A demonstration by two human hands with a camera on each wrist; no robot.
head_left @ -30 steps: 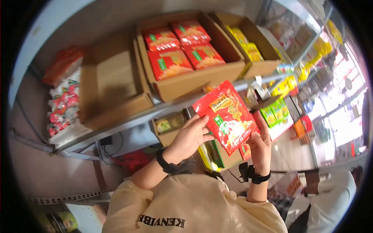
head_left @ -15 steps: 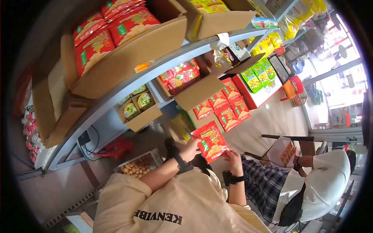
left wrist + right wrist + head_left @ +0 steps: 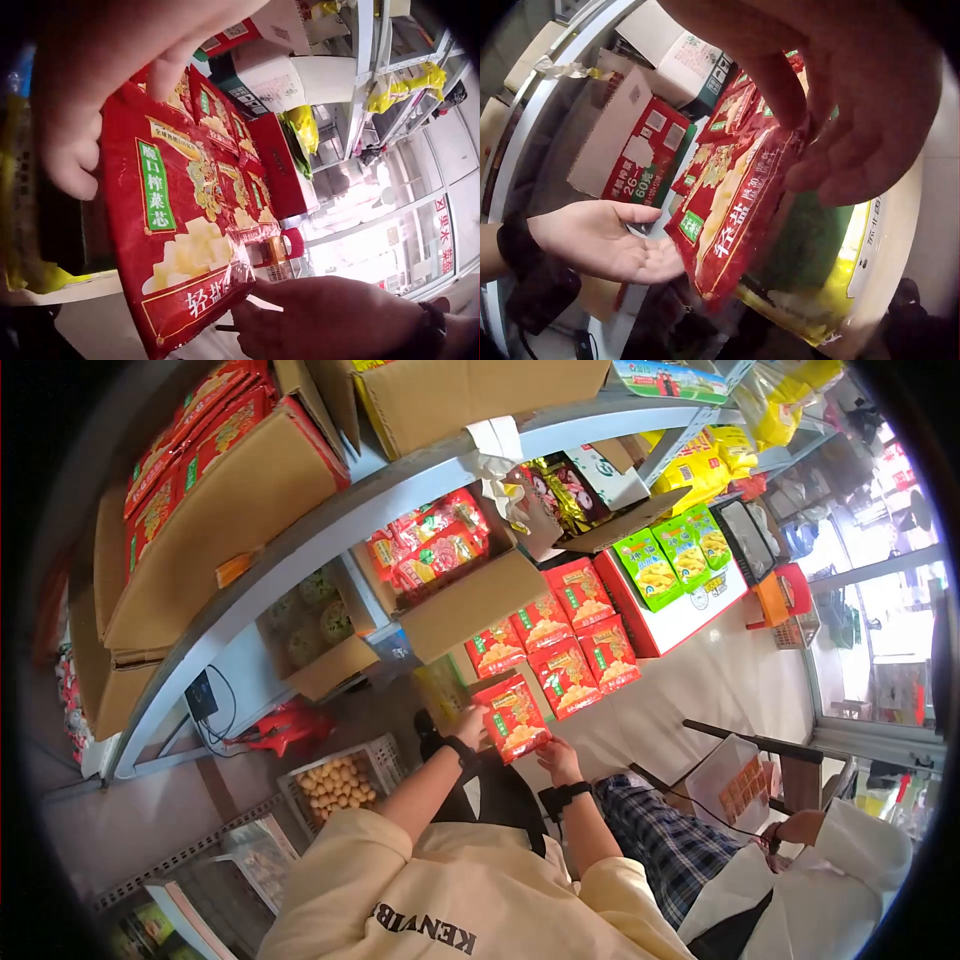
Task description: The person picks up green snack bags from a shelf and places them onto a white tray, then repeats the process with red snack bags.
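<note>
A red snack packet (image 3: 513, 718), with pale cubes and Chinese lettering on its front, is held between both hands, face up. My left hand (image 3: 470, 728) grips its left edge; in the left wrist view a digit lies over the packet's top part. My right hand (image 3: 560, 760) pinches the lower right corner between thumb and fingers. Just beyond the packet lie several matching red packets (image 3: 568, 677) in rows, and the held one overlaps the nearest of them in the head view. In the right wrist view the left hand (image 3: 607, 240) has its palm turned up beside the packet.
An upper shelf edge (image 3: 390, 470) curves over the lower goods, with a carton of red packets (image 3: 210, 540) on it. Below are a carton of red bags (image 3: 480, 610), green packets (image 3: 660, 565) and a basket of round brown items (image 3: 340, 785). Another person (image 3: 800, 890) sits at right.
Both hands have lowered the red packet from before the upper shelf to beside the lower rows of red packets. The head view has swung down and right.
</note>
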